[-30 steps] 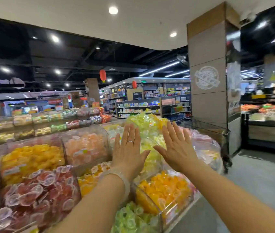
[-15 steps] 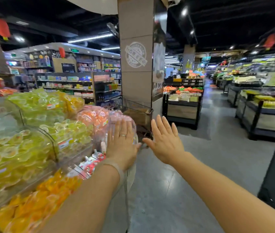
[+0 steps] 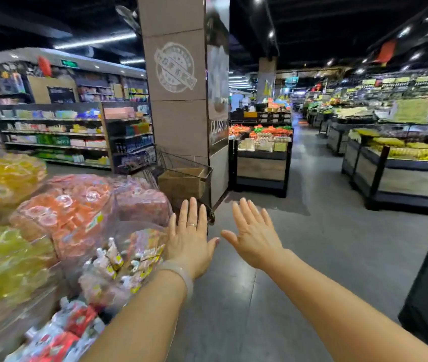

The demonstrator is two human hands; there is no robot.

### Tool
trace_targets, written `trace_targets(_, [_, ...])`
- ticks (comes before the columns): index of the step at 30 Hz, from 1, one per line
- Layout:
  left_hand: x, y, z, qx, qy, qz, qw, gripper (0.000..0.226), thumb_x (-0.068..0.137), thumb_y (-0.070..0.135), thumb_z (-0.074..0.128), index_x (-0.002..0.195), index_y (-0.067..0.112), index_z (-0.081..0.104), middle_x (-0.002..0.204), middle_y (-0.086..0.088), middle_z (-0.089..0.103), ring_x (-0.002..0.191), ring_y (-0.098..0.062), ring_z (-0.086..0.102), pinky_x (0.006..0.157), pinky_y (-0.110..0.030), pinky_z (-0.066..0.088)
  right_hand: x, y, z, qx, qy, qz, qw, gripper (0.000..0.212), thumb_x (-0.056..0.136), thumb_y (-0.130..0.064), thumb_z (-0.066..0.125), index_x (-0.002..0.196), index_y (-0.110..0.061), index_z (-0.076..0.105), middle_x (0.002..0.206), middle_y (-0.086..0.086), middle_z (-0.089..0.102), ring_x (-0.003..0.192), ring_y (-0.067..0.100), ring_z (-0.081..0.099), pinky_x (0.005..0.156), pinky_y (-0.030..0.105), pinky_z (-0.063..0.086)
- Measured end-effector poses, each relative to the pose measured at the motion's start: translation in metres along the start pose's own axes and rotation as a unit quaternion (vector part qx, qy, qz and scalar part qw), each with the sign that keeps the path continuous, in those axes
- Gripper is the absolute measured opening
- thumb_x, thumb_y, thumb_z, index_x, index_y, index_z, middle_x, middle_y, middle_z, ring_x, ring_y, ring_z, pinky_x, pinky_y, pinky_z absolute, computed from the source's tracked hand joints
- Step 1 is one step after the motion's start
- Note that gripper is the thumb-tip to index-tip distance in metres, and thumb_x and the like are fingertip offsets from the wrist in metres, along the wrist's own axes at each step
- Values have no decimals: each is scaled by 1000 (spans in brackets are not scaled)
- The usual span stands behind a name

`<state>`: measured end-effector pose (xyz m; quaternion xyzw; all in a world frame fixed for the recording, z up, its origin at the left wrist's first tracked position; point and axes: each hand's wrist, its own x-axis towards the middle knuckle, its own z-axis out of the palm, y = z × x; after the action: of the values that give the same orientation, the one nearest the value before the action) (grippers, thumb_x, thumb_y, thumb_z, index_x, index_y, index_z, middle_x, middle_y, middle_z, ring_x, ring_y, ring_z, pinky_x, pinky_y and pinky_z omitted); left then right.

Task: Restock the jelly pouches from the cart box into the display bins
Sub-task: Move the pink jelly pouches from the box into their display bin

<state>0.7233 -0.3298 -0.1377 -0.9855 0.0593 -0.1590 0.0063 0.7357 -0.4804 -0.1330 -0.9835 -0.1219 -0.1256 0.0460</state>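
Both bare arms reach forward from the lower edge of the head view, palms down and backs to the camera. The left hand point(image 3: 190, 240) is spread flat with straight fingers pointing up and away toward the cart, a ring on one finger and a pale bracelet point(image 3: 181, 274) at the wrist; it holds nothing and hovers just beside the right-hand end of the display bins point(image 3: 58, 231). The right hand point(image 3: 254, 237) is likewise wide and flat, fingers fanned slightly leftward, thumb stretched toward the left thumb without touching it, and it is empty, above the grey floor point(image 3: 299, 244). The jelly pouches point(image 3: 118, 259) lie heaped in the clear bins at the near right end of the display, spouts and long axes pointing every which way, blurred so single pouches are hard to tell. Beyond them are bins of orange and yellow jelly cups. The wire cart point(image 3: 181, 178) stands past the display's far end against the pillar point(image 3: 178, 87), carrying a brown cardboard box point(image 3: 180, 182) whose long side runs left to right; its contents cannot be seen.
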Motion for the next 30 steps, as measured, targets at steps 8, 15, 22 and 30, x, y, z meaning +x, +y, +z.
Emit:
trace_targets(8, [181, 15, 75, -3, -11, 24, 1000, 76, 97, 52, 26, 150, 13, -12, 155, -10, -24, 144, -25, -23, 116, -42, -10, 160, 97, 54, 8, -10, 30, 999, 76, 93, -61, 15, 151, -16, -4, 160, 6, -12, 147, 21, -12, 119, 42, -5])
trace_targets(15, [366, 39, 146, -1, -15, 9, 1000, 73, 99, 50, 24, 149, 13, -14, 155, -10, -26, 143, -25, -26, 116, -44, -10, 338, 185, 110, 4, -24, 0, 1000, 73, 96, -58, 17, 152, -16, -4, 159, 7, -13, 147, 21, -13, 118, 42, -6])
trace_targets(22, [540, 38, 192, -6, -14, -28, 999, 74, 99, 50, 26, 149, 13, -13, 155, -10, -25, 143, -25, -24, 117, -44, -9, 520, 251, 137, 25, -23, -35, 999, 72, 96, -56, 18, 152, -16, -4, 160, 7, -12, 147, 21, -13, 119, 43, -6])
trace_targets(30, [729, 9, 282, -3, -12, -77, 997, 75, 97, 52, 27, 150, 14, -10, 156, -9, -23, 144, -25, -22, 117, -44, -8, 709, 300, 209, 42, -26, -68, 996, 103, 62, -70, -16, 151, -18, -6, 159, 5, -13, 147, 21, -15, 118, 41, -8])
